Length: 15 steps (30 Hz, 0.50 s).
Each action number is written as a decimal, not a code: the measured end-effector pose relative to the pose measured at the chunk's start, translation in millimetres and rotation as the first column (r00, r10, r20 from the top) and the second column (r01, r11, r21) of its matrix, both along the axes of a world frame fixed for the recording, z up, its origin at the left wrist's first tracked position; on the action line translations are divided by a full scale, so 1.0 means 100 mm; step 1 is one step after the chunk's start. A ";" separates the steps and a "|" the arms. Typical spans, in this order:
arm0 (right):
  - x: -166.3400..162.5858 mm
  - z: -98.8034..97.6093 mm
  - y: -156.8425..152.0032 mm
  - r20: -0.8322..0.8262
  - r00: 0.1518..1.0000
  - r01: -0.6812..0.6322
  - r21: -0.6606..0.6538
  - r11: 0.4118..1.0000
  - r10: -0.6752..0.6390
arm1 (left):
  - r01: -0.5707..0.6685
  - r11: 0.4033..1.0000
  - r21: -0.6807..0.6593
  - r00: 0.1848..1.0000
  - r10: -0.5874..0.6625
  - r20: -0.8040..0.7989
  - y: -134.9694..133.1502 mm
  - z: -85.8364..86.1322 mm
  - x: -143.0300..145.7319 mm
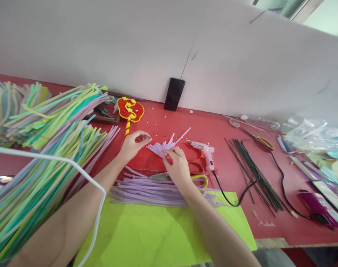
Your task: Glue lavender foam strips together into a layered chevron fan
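Note:
My right hand (178,165) is closed, thumb and fingertips on the lower right part of a small lilac piece made of pipe cleaners (158,147). Short lengths fan out in rows from it, and one longer stem points up and right. To its left hovers my left hand (135,145), thumb and index finger curved toward each other with a small gap and nothing visible between them. Below the hands lies a bundle of lilac pipe cleaners (152,191). Scissors (160,177) with metal blades rest on the bundle, partly hidden by my right wrist.
A pink glue gun (204,150) with a black cord lies right, near dark green stems (258,174) and scissors (262,142). Multicoloured pipe cleaners (55,178) pile up left. Behind are a red-and-yellow fan shape (135,111) and a phone (174,94). A white cable (74,165) crosses my left forearm.

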State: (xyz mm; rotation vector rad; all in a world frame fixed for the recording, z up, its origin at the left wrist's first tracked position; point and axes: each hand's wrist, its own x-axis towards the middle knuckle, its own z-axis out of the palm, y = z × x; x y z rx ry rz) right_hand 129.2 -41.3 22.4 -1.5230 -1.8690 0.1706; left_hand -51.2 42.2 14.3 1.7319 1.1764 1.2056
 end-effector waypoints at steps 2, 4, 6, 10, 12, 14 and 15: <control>-0.01 0.00 0.02 -0.055 0.998 -0.019 -0.007 1.000 0.018 | 0.036 0.999 0.036 0.999 -0.035 -0.029 -0.03 0.04 0.02; -0.02 -0.02 0.04 -0.112 0.993 -0.048 -0.018 0.999 0.046 | 0.094 0.993 0.074 0.994 -0.090 -0.064 -0.07 0.06 0.05; -0.04 -0.03 0.06 -0.143 0.985 -0.094 -0.008 0.996 0.091 | 0.166 0.981 0.096 0.982 -0.156 -0.106 -0.12 0.08 0.10; -0.05 -0.03 0.06 -0.141 0.980 -0.138 0.046 0.989 0.143 | 0.246 0.966 0.074 0.963 -0.235 -0.128 -0.21 0.12 0.17; -0.03 -0.01 0.05 -0.174 0.977 -0.117 0.047 0.992 0.123 | 0.233 0.970 0.065 0.967 -0.225 -0.116 -0.21 0.12 0.17; 0.01 0.03 0.05 -0.222 0.971 -0.086 0.048 0.995 0.094 | 0.192 0.979 0.072 0.977 -0.183 -0.112 -0.20 0.11 0.16; 0.05 0.05 0.05 -0.245 0.967 -0.063 0.051 0.997 0.074 | 0.164 0.983 0.084 0.981 -0.154 -0.116 -0.18 0.10 0.15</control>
